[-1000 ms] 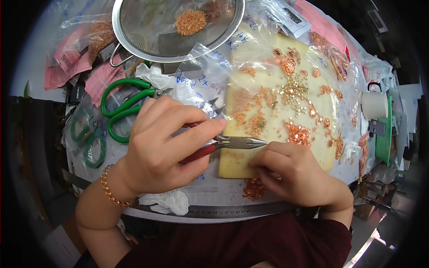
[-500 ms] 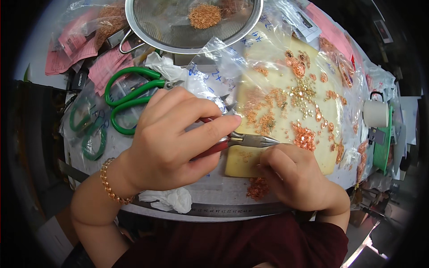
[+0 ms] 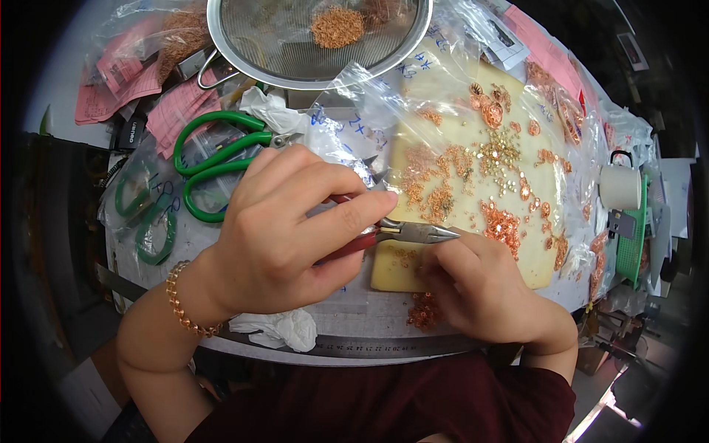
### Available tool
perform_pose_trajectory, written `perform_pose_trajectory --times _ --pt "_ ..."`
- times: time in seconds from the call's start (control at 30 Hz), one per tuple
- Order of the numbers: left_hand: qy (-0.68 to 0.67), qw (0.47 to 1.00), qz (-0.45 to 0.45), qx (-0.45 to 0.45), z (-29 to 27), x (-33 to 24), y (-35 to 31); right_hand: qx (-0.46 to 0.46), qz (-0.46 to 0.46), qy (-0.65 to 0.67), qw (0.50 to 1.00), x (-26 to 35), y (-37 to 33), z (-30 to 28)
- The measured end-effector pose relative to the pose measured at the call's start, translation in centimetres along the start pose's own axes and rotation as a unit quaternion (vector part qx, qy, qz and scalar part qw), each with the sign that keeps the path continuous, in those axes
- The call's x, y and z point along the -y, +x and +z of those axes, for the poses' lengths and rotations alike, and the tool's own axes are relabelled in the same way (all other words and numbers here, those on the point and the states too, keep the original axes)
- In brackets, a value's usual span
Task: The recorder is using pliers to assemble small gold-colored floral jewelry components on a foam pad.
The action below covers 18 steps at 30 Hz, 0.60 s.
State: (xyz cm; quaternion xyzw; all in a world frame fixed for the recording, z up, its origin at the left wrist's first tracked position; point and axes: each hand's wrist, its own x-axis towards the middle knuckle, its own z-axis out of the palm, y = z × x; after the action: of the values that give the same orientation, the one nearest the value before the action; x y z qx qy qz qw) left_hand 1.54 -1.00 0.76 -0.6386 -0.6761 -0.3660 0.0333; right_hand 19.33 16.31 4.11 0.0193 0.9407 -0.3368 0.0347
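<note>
My left hand [image 3: 288, 229] is wrapped round red-handled pliers [image 3: 417, 232], their narrow metal jaws pointing right over a pale yellow pad [image 3: 391, 275]. At the jaw tips is my right hand [image 3: 484, 284], its fingers curled and pinched together. Whatever lies between those fingers is hidden. Beyond it on the pad sits a heap of shiny copper-coloured pieces [image 3: 502, 230]. Small gold pieces [image 3: 498, 156] and several finer copper-coloured links [image 3: 441, 199] are scattered farther up. A dark copper pile [image 3: 424, 310] lies just off the pad's near edge.
Green-handled scissors [image 3: 210, 166] lie left of my left hand, on plastic bags. A metal mesh strainer [image 3: 258, 55] stands at the far side. Crumpled tissue [image 3: 284, 330] and a ruler [image 3: 369, 346] are along the near edge. A white spool-like object [image 3: 620, 186] stands right.
My right hand has shifted slightly left, its fingers drawn in closer below the plier tips. The left hand and pliers are almost where they were.
</note>
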Motion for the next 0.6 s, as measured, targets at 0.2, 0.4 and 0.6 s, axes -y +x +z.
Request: perform_pose_trajectory --times 0.2,0.4,0.6 --pt "0.0 1.0 -0.002 0.007 -0.4 -0.2 0.1 0.004 0.081 0.124 0.989 -0.7 -0.1 -0.3" --pt "-0.026 1.0 -0.005 -0.005 -0.2 -0.4 0.1 -0.014 0.201 0.474 0.857 -1.5 -0.7 -1.0" --pt "-0.066 0.998 -0.022 0.01 0.2 -1.2 -0.4 -0.018 0.179 0.646 0.742 -2.4 -1.9 -1.5"
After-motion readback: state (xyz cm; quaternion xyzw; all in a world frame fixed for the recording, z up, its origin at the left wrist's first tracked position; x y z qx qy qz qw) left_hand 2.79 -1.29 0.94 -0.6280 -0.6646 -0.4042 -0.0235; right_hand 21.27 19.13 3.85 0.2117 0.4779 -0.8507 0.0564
